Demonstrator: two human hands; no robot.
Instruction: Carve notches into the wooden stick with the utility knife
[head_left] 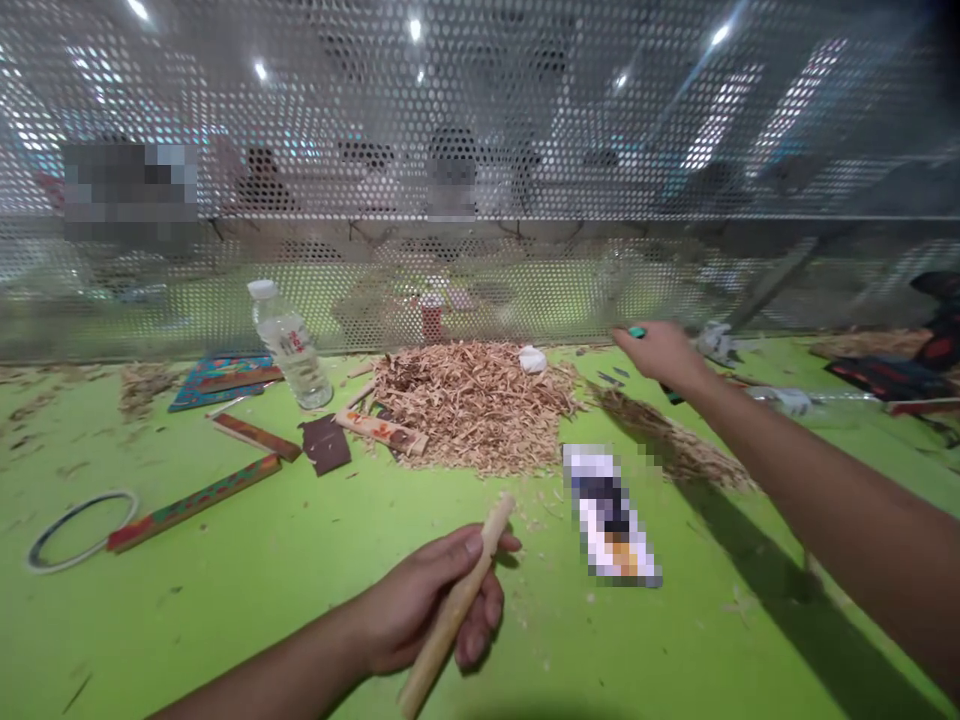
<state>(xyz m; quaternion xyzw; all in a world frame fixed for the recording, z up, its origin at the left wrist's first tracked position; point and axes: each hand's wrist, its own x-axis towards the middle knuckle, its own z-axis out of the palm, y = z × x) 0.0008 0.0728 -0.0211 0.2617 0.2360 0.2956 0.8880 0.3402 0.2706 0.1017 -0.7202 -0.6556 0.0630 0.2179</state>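
Left hand [416,592] pinches a pale wooden rod [459,602] slanting toward the tan wood-shavings heap [476,410]; right hand [661,350] clutches a small green object [637,332].

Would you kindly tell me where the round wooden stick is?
In the head view, the wooden stick is in the left hand, lower centre, below the shavings pile.

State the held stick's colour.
The stick in the left hand is pale tan, clearest in the head view.

Pale tan stick [457,608], lime-green tabletop [262,570] (pinkish-tan shavings [480,410]).
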